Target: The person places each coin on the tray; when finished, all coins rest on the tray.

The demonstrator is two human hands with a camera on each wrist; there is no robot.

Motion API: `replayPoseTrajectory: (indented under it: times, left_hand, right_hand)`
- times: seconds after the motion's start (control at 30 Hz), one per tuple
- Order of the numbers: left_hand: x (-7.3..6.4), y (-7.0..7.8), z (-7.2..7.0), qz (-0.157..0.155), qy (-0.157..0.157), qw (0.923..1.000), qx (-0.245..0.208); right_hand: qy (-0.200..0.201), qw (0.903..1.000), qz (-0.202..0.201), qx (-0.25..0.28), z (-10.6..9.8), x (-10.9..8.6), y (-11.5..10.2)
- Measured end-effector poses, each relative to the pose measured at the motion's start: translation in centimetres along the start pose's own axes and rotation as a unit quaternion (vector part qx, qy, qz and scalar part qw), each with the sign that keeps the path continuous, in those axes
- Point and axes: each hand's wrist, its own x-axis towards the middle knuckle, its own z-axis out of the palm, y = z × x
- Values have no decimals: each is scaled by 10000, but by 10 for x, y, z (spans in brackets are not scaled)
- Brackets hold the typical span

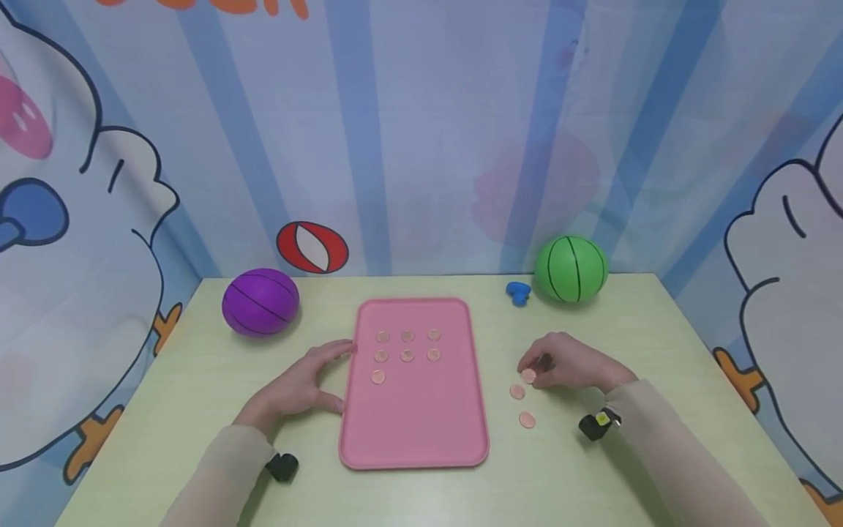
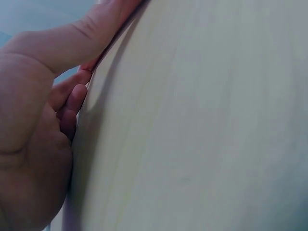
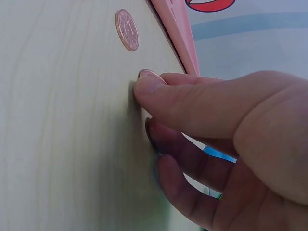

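Observation:
On the table lies a pink tray (image 1: pixel 421 432) bearing several copper coins (image 1: pixel 407 356), set out in rows on its upper part. My left hand (image 1: pixel 296 388) touches the tray's left rim, with thumb and fingers spread apart along it. To the right of the tray, my right hand (image 1: pixel 569 362) pinches a copper coin (image 3: pixel 153 75) between thumb and forefinger, close over the table. Its other fingers curl beneath in the right wrist view. Two loose coins, one closer to the tray (image 1: pixel 516 391) and one nearer me (image 1: pixel 527 419), lie beside that hand.
A purple ball (image 1: pixel 260 302) stands at the back left of the table (image 1: pixel 309 476). At the back right are a green ball (image 1: pixel 571 268) and a small blue object (image 1: pixel 519 293). A printed curtain (image 1: pixel 421 146) hangs behind the table's far edge.

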Motion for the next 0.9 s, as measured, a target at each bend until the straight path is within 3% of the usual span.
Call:
replayPoseTrajectory:
  times: [0.33, 0.9]
  left_hand:
    - [0, -1, 0, 43, -9, 10000, 3]
    - [0, 2, -1, -36, -21, 10000, 5]
  right_hand:
    - [241, 9997, -109, -7, 2, 3, 4]
    - [359, 9963, -751, 212, 11, 34, -23]
